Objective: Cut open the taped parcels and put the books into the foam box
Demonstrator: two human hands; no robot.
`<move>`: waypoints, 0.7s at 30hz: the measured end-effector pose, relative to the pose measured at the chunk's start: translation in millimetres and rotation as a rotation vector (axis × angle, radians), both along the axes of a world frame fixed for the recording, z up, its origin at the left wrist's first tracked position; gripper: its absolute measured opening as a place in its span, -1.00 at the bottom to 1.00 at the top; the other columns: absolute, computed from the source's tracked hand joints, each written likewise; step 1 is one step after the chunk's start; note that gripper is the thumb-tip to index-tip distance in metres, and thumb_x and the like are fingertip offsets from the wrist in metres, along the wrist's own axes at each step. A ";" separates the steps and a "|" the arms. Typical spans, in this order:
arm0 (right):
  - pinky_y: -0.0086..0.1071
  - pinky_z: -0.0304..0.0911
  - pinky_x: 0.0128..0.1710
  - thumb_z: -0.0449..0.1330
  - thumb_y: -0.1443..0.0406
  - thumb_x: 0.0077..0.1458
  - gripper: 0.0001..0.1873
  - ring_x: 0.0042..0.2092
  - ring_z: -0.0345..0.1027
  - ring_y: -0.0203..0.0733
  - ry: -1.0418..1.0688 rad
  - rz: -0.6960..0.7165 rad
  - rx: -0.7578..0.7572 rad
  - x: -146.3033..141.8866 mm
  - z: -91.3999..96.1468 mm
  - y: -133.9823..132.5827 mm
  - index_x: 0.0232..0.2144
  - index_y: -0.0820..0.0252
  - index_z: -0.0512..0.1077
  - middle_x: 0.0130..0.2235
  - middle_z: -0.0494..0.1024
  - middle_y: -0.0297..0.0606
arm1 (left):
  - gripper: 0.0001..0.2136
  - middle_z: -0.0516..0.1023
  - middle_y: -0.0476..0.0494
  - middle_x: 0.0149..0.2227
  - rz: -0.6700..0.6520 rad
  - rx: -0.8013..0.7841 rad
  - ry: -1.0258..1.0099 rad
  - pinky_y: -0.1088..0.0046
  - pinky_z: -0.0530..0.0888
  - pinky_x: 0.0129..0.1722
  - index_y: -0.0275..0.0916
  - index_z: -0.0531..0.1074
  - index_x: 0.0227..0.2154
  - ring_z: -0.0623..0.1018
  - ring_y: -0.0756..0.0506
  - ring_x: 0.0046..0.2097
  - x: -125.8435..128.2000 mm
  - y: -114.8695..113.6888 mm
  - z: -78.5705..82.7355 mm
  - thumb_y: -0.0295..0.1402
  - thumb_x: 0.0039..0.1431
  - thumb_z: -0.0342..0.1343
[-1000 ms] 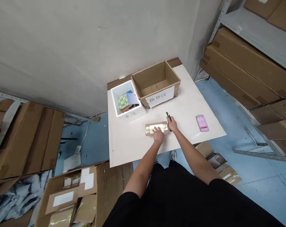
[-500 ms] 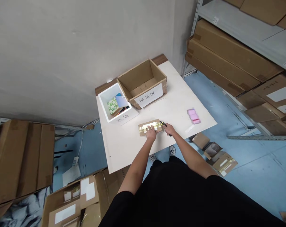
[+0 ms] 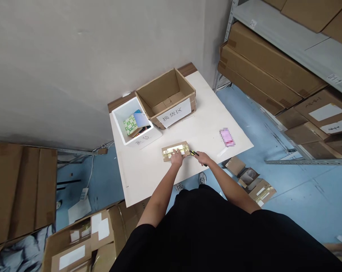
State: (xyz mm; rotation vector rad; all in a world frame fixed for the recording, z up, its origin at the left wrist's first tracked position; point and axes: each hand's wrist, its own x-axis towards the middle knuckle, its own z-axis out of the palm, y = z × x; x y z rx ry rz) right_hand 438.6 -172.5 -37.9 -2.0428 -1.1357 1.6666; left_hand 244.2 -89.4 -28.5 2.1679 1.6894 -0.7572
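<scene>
Left hand (image 3: 176, 158): laid flat, fingers spread on the near edge of the parcel (image 3: 172, 151), pinning it to the table (image 3: 148, 173).
Right hand (image 3: 202, 158): curled round a yellow-and-black cutter (image 3: 194, 153), whose tip is at the parcel's right end; whether it touches, I can't tell.
Parcel: under the left fingers, just left of the right hand, lying flat.
Handling: looks light, thin and stiff. The glossy tape is probably slick, and it would likely skate on the smooth top unless pressed. Best hold: palm on bare cardboard, or a pinch across the long edges.
Axis: long side runs from the left hand toward the right, the right end a touch farther away; the tape follows it.
Cutter: points left, roughly along that line.
Beyond the hands: carton (image 3: 171, 81), bin (image 3: 120, 130); pink item (image 3: 226, 136) beyond the right hand.
</scene>
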 end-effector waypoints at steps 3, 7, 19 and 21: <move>-0.48 0.29 -0.31 0.24 0.04 0.38 -0.67 -0.33 0.53 -0.18 -0.161 -0.105 0.031 9.2 -11.9 -13.3 -0.33 0.13 0.43 -0.41 0.58 -0.30 | -0.19 0.01 -0.58 0.53 -0.005 -0.021 0.006 0.00 0.49 0.19 -0.25 0.02 0.53 0.32 -0.52 0.40 -1.0 2.1 1.4 0.13 0.41 -0.04; -0.40 0.33 -0.09 0.16 -0.01 0.41 -0.61 0.00 0.50 -0.02 -0.329 -0.286 0.045 21.5 -21.8 -9.5 -0.10 0.19 0.49 -0.16 0.63 -0.11 | -0.17 0.01 -0.57 0.53 -0.015 -0.025 0.001 -0.01 0.48 0.18 -0.24 0.00 0.54 0.33 -0.54 0.39 -2.5 2.5 3.0 0.16 0.40 -0.05; -0.09 0.48 0.06 0.25 0.05 0.40 -0.52 0.05 0.51 -0.02 -0.181 -0.269 0.023 -57.4 0.3 8.2 0.22 0.15 0.43 0.11 0.55 -0.12 | -0.14 0.25 -0.33 0.46 -0.067 0.022 -0.145 0.10 0.15 0.40 -0.05 0.11 0.48 0.16 -0.38 0.48 -57.3 57.3 23.6 0.16 0.23 0.24; -0.03 0.50 0.07 0.29 0.11 0.39 -0.56 0.07 0.50 -0.02 -0.185 -0.245 0.022 -82.7 0.5 25.2 0.20 0.18 0.45 0.17 0.51 -0.11 | -0.21 0.37 -0.33 0.37 -0.036 -0.028 -0.172 0.13 0.21 0.35 -0.06 0.14 0.45 0.30 -0.35 0.40 -71.1 55.7 22.7 0.16 0.28 0.17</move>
